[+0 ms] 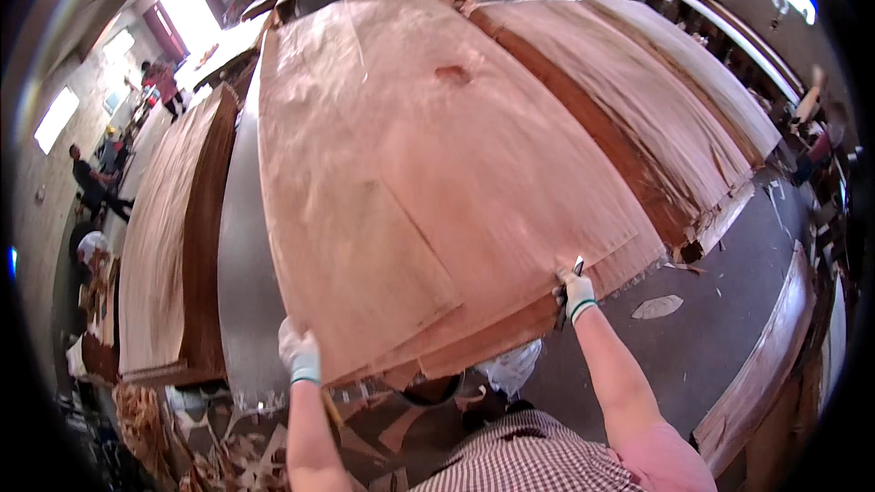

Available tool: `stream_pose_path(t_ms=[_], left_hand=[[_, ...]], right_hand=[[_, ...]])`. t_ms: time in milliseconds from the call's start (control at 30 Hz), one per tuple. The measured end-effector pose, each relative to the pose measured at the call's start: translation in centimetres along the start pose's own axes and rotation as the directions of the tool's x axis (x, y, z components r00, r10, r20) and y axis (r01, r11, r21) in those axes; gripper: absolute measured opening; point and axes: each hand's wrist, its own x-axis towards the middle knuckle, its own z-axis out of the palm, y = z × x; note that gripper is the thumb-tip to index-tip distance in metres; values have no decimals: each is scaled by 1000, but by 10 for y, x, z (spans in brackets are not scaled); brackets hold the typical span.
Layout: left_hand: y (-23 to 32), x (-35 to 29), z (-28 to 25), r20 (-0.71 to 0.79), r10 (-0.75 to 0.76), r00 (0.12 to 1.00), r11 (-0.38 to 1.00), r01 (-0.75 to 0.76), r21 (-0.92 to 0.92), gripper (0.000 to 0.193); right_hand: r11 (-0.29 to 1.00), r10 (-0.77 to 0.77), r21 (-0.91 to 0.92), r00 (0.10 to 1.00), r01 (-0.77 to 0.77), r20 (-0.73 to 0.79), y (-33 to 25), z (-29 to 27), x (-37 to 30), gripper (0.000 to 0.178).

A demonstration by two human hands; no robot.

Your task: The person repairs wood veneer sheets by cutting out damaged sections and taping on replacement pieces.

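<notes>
From my feed, the left hand (pixel 299 353) seems to pinch the wood veneer sheet (pixel 410 173); the right hand (pixel 575 292) curls round a knife (pixel 578 266). Likely light, floppy, split-prone: I'd support both near corners.

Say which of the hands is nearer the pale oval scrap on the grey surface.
Right. The right hand, by the sheet's near-right edge, is just left of the scrap; the left hand is much farther left, at the near-left corner.
</notes>
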Motion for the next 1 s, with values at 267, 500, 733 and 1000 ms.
stream_pose_path(t_ms=[267, 500, 733, 1000], left_hand=[[230, -106, 88, 433, 276, 858, 938, -339, 74, 103], [215, -68, 115, 177, 297, 938, 950, -308, 39, 49], [39, 17, 49, 242, -186, 952, 317, 291, -902, 22], [-231, 65, -119, 239, -530, 814, 162, 374, -913, 28]], right_hand=[[998, -32, 46, 999, 32, 6, -1, 5, 1, 17], [997, -55, 64, 981, 43, 184, 25, -24, -38, 13], [824, -62, -463, 865, 326, 499, 108, 24, -163, 40], [171, 68, -645, 644, 745, 762, 167, 221, -319, 90]])
